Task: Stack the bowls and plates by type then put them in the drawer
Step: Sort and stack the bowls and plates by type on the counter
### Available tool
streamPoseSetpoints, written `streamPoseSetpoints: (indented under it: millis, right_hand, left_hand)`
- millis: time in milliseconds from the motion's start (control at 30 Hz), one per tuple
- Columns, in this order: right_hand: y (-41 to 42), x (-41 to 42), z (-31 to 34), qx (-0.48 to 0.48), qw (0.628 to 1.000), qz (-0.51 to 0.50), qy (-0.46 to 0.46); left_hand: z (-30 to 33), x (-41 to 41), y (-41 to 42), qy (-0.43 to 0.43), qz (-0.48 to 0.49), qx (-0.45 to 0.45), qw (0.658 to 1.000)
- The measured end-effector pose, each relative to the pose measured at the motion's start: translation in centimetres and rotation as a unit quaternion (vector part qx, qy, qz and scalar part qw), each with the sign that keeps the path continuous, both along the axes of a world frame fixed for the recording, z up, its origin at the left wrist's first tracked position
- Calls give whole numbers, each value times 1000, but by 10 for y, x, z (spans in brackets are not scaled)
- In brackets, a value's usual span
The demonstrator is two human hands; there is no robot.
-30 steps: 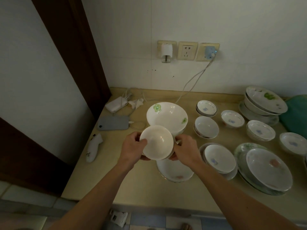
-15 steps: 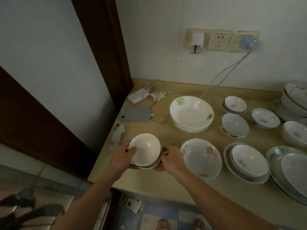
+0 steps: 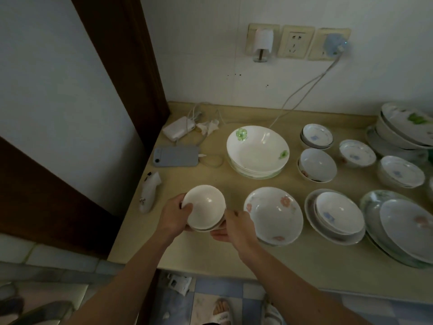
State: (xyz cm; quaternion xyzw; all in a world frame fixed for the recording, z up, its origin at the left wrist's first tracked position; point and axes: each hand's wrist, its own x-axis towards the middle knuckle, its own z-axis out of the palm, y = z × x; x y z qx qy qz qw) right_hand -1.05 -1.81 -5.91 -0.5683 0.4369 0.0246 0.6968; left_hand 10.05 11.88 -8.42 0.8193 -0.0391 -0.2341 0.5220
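A small stack of plain white bowls (image 3: 204, 207) sits low over the front left of the counter (image 3: 210, 177), held from both sides. My left hand (image 3: 174, 215) grips its left rim, thumb over the edge. My right hand (image 3: 236, 227) cups the stack's right underside. Beside it on the right lies a pink-flowered shallow bowl (image 3: 273, 214). Behind stands a stack of green-flowered bowls (image 3: 257, 150). Further right are small blue-marked bowls (image 3: 316, 136), a white bowl (image 3: 317, 165), a bowl on a plate (image 3: 337, 214) and large plates (image 3: 403, 227).
A grey phone (image 3: 176, 156), a white power bank (image 3: 179, 131) with cables and a white remote-like object (image 3: 150, 193) lie along the counter's left edge. Wall sockets (image 3: 297, 42) hold chargers. A dark wooden door frame (image 3: 131, 73) borders the left. Tiled floor and sandalled feet (image 3: 221, 313) show below.
Both hands have carried the white bowl stack from above the flowered bowl to the counter's front left and lowered it. The view has swung left.
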Motion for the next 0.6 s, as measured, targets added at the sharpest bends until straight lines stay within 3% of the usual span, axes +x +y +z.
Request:
streamPoseSetpoints:
  millis: [133,367,600]
  right_hand:
    - [0,6,0,-33,999,-22,0]
    - [-1,18,1,-91,994,-54,-27]
    - [-4,26,-4,-83,994,-76,9]
  left_hand:
    - [2,13,-14,-13,-23,18,999]
    - [11,24,-28,36,-17,-24,999]
    - [14,20,-39,23,22,-7,999]
